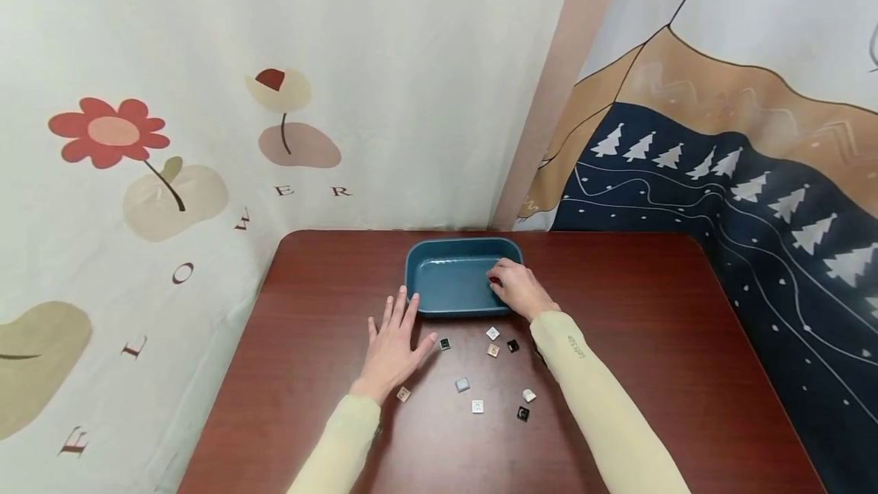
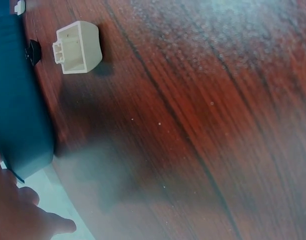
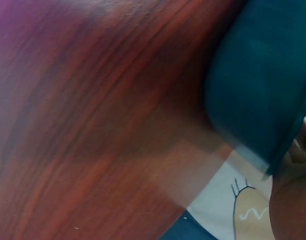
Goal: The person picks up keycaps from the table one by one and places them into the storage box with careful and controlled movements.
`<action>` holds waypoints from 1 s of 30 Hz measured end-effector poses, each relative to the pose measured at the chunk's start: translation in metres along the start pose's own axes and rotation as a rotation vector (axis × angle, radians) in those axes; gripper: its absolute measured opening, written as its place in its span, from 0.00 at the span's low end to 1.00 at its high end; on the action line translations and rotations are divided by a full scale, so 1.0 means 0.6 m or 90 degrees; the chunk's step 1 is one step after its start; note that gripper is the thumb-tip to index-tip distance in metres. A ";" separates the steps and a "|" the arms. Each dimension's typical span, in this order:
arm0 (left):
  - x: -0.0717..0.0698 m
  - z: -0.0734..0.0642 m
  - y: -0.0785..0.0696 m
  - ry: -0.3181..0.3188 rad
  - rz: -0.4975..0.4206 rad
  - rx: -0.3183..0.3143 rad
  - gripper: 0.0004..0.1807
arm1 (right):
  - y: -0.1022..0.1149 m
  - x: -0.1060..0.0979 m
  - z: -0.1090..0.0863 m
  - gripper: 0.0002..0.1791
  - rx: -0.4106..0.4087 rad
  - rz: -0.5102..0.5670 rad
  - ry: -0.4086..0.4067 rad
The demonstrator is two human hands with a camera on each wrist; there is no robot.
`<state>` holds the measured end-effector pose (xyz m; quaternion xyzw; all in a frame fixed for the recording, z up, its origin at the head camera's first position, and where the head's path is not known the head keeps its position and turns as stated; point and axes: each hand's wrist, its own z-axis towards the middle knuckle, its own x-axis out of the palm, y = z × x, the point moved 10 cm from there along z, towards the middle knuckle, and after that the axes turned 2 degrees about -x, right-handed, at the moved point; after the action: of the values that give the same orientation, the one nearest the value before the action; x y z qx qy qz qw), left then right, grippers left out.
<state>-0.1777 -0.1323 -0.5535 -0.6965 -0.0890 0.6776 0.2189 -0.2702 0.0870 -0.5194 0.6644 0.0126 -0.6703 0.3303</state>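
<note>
A dark teal rectangular tray (image 1: 449, 284) stands near the table's far edge. My right hand (image 1: 520, 288) reaches over its right end, and the fingertips pinch a small red piece (image 1: 494, 280), mostly hidden by the fingers. My left hand (image 1: 392, 345) is spread with straight fingers at the tray's front left corner, its thumb close to a black keycap (image 1: 445, 344). A tan keycap (image 1: 403, 395) lies near the left wrist. In the left wrist view, a cream keycap (image 2: 88, 47) shows its hollow underside.
More keycaps lie scattered in front of the tray: white (image 1: 492, 333), tan (image 1: 493, 351), black (image 1: 513, 345), grey (image 1: 463, 384), and others nearer the front. The reddish-brown wooden table (image 1: 638, 311) backs onto printed curtains (image 1: 425, 97).
</note>
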 end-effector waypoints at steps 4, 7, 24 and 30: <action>0.001 0.002 0.001 -0.005 0.002 -0.001 0.48 | -0.001 0.009 0.004 0.15 -0.003 -0.014 0.020; 0.004 0.003 0.001 -0.002 0.001 0.001 0.48 | -0.001 0.008 0.001 0.16 -0.004 -0.027 0.012; 0.005 0.003 -0.016 0.007 0.000 0.012 0.47 | -0.029 -0.043 -0.107 0.31 0.080 0.003 -0.161; 0.012 0.008 -0.033 0.018 0.005 0.025 0.48 | -0.060 -0.025 -0.145 0.39 0.150 -0.011 -0.117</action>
<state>-0.1783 -0.1109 -0.5517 -0.7019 -0.0698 0.6700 0.2315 -0.2113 0.1612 -0.5316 0.6344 -0.0904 -0.7279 0.2440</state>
